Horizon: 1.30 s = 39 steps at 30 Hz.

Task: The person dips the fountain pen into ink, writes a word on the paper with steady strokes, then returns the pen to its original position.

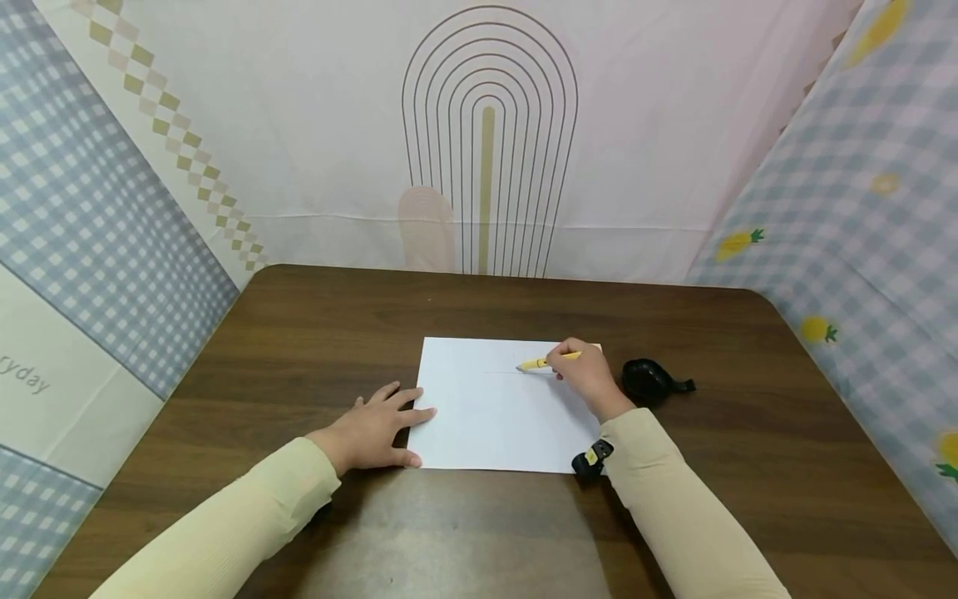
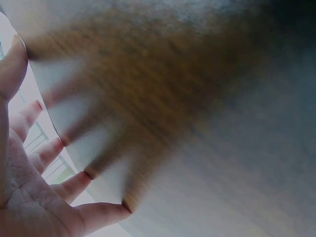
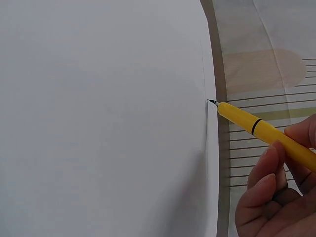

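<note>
A white sheet of paper (image 1: 486,424) lies on the brown table, a thin line (image 1: 500,373) running across its upper part. My right hand (image 1: 587,378) pinches a yellow pen (image 1: 533,364) between thumb and fingers over the sheet's upper right. In the right wrist view the pen (image 3: 239,116) has a black ring round its barrel, and its dark tip is right at the thin line near the paper's edge. With fingers spread, my left hand (image 1: 372,431) rests at the sheet's left edge, some fingertips on the paper. The left wrist view shows its palm and outstretched fingers (image 2: 103,217).
A black rounded object with a short tail (image 1: 647,381) lies on the table (image 1: 748,466) just right of my right hand. A small black device (image 1: 591,457) sits at my right wrist. Patterned cloths hang behind and at both sides of the table.
</note>
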{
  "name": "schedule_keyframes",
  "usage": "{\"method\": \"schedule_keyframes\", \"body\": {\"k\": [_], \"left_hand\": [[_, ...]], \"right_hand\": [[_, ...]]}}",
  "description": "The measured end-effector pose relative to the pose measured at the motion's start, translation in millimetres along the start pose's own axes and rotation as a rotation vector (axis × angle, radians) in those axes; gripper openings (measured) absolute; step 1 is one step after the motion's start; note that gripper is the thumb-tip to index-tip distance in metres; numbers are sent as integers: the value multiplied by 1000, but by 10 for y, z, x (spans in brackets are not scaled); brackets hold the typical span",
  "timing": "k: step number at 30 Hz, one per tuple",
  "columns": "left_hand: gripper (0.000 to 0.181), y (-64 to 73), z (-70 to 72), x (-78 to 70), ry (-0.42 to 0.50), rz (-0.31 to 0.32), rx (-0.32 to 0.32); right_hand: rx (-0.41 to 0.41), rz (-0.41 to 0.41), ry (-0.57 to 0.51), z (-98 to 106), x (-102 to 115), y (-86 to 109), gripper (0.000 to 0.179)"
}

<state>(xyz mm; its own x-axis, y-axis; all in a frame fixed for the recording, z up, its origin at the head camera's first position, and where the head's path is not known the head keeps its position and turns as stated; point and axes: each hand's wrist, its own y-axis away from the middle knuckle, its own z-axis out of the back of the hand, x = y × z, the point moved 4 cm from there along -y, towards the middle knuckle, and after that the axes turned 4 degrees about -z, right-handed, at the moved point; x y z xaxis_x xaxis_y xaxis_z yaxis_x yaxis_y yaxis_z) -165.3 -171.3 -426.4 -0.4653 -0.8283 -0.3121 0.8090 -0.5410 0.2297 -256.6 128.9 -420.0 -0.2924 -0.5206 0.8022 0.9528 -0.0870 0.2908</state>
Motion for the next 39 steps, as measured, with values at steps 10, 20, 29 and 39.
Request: {"method": "schedule_keyframes", "body": {"k": [10, 20, 29, 39], "left_hand": [[71, 1, 11, -7, 3, -4, -2], [70, -4, 9, -9, 2, -1, 1], [71, 1, -3, -10, 4, -8, -2], [69, -10, -14, -6, 0, -11, 0]], "right_hand": [[2, 18, 4, 1, -6, 35, 16], [5, 24, 9, -10, 6, 73, 14], [11, 42, 8, -3, 5, 64, 15], [12, 40, 0, -4, 0, 75, 16]]}}
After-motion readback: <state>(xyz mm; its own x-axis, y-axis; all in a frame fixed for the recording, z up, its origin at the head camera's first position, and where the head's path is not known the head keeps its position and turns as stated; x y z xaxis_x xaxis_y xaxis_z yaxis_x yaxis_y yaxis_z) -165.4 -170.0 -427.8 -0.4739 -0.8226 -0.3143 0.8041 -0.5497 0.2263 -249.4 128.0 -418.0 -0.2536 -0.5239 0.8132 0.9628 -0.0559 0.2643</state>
